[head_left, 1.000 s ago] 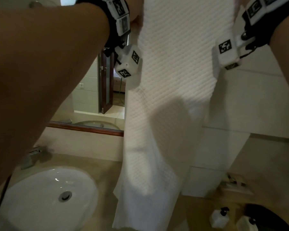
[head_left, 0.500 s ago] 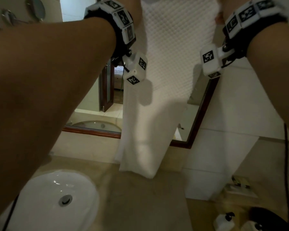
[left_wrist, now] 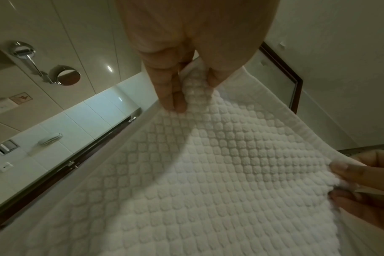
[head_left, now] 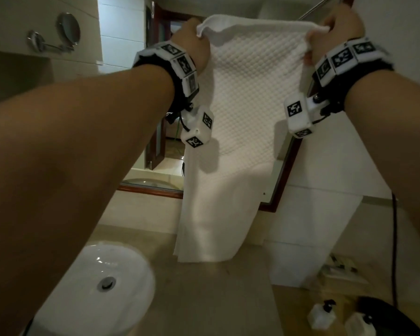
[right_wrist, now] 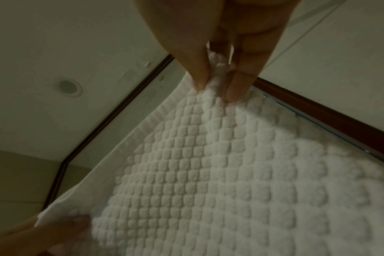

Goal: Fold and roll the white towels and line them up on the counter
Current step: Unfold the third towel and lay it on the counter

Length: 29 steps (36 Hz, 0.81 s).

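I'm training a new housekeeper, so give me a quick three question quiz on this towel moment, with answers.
1. True or false: the white towel lies rolled on the counter.
2. Which part of the towel does each hand pinch?
3. Multiple choice: the towel's bottom edge hangs A) inside the sink, B) just above the counter, to the right of the sink, C) over the soap bottles.

Key
1. False: it hangs open, held up in the air.
2. The left hand and the right hand each pinch a top corner between thumb and fingers.
3. B.
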### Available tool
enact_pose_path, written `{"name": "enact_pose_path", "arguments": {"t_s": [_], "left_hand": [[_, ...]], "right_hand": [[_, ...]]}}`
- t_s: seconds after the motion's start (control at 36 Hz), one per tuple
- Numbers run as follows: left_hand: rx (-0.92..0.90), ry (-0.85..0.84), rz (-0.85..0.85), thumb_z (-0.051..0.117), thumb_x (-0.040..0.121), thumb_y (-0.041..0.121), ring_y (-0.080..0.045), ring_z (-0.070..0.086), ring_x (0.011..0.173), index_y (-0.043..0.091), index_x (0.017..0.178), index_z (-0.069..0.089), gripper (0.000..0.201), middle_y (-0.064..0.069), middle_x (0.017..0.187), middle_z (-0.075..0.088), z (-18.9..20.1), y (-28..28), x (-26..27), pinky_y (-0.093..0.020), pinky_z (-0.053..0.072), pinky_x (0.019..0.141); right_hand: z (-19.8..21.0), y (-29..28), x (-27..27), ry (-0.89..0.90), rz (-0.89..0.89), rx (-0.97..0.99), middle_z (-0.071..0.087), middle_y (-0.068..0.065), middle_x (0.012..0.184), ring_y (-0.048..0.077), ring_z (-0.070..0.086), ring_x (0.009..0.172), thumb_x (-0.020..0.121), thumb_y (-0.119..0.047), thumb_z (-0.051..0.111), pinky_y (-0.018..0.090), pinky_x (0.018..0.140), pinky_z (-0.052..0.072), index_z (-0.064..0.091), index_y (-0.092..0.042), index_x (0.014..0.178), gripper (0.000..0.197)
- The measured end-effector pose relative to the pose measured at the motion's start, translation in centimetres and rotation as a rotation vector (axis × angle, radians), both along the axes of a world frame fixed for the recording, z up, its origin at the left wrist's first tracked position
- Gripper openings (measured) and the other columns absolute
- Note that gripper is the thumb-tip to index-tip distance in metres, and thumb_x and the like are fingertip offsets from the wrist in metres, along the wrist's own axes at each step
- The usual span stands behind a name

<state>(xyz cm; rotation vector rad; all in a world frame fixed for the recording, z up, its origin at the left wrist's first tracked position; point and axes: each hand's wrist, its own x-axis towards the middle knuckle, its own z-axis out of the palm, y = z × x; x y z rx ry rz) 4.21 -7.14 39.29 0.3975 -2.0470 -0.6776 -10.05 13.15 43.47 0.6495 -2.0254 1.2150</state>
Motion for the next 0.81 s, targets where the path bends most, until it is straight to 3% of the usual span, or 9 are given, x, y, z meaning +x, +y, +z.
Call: {"name": "enact_pose_path", "arguments": {"t_s": [0.06,0.11,0.22,0.31,0.36,0.53,0.67,0.75,0.81], "left_hand": [[0.051,0.014,-0.047,0.033,0.1,0.021,-0.022,0.059,0.099,0.007,0.112,0.054,0.028,-0.012,0.113,0.06,0.4,0.5,0.4,-0.03,0.052,0.089],[0.098,0.009,-0.079,0.033,0.101,0.019,-0.016,0.059,0.091,0.005,0.102,0.055,0.026,-0.01,0.102,0.06,0.3,0.7,0.7,-0.02,0.052,0.083],[0.117,0.099,-0.046,0.04,0.096,0.024,-0.032,0.059,0.106,0.009,0.116,0.056,0.03,-0.016,0.117,0.062,-0.4,0.5,0.2,-0.04,0.049,0.094],[0.133,0.097,-0.052,0.042,0.095,0.026,-0.033,0.061,0.1,0.011,0.113,0.057,0.028,-0.016,0.111,0.063,-0.5,0.6,0.0,-0.042,0.05,0.091],[0.133,0.084,-0.047,0.041,0.096,0.027,-0.032,0.061,0.099,0.011,0.113,0.056,0.028,-0.015,0.11,0.063,-0.5,0.8,0.1,-0.042,0.05,0.091],[0.186,0.092,-0.073,0.039,0.096,0.029,-0.031,0.061,0.099,0.013,0.114,0.055,0.029,-0.013,0.111,0.063,0.0,1.2,-0.8,-0.043,0.051,0.093],[0.19,0.095,-0.059,0.036,0.099,0.025,-0.031,0.058,0.105,0.007,0.12,0.053,0.032,-0.014,0.116,0.06,0.6,0.4,-3.3,-0.039,0.047,0.095],[0.168,0.106,-0.02,0.035,0.1,0.023,-0.031,0.056,0.109,0.005,0.122,0.051,0.032,-0.016,0.121,0.058,1.3,-0.4,-4.9,-0.032,0.042,0.087],[0.159,0.142,-0.01,0.034,0.101,0.021,-0.031,0.056,0.109,0.004,0.122,0.051,0.032,-0.016,0.12,0.058,2.0,-0.8,-5.8,-0.03,0.04,0.083]], "right_hand": [[-0.6,0.2,1.9,0.051,-0.026,0.014,0.055,0.008,0.087,0.021,0.058,0.079,0.084,-0.026,0.051,0.039,0.082,0.054,0.044,-0.02,0.074,0.014],[-1.0,0.6,2.6,0.083,-0.033,-0.011,0.051,0.007,0.085,0.018,0.051,0.077,0.09,-0.021,0.047,0.038,0.077,0.053,0.044,-0.019,0.077,0.013],[-0.8,1.1,2.2,0.041,-0.092,-0.017,0.056,0.007,0.087,0.021,0.055,0.079,0.09,-0.019,0.052,0.028,0.067,0.045,0.052,-0.018,0.083,0.007],[-1.2,1.5,2.2,0.005,-0.047,-0.046,0.064,0.011,0.09,0.026,0.064,0.082,0.089,-0.018,0.056,0.036,0.074,0.055,0.053,-0.018,0.081,0.008],[-1.5,1.7,2.4,-0.03,-0.02,-0.057,0.066,0.014,0.092,0.029,0.065,0.082,0.089,-0.019,0.056,0.042,0.076,0.057,0.054,-0.017,0.082,0.007],[-1.1,2.1,1.9,-0.049,-0.058,0.027,0.057,0.007,0.093,0.021,0.053,0.082,0.092,-0.016,0.053,0.027,0.07,0.041,0.05,-0.015,0.089,0.004],[-0.5,1.3,-0.3,-0.093,-0.011,-0.025,0.062,0.008,0.098,0.026,0.062,0.088,0.091,-0.019,0.056,0.035,0.08,0.054,0.051,-0.015,0.087,0.007],[0.1,0.2,-1.5,-0.06,-0.011,-0.006,0.063,0.011,0.099,0.027,0.062,0.088,0.092,-0.018,0.054,0.037,0.081,0.054,0.047,-0.018,0.072,0.021],[0.8,-0.3,-2.1,-0.04,0.002,-0.013,0.059,0.009,0.094,0.025,0.059,0.086,0.093,-0.019,0.052,0.035,0.078,0.052,0.046,-0.017,0.073,0.021]]}}
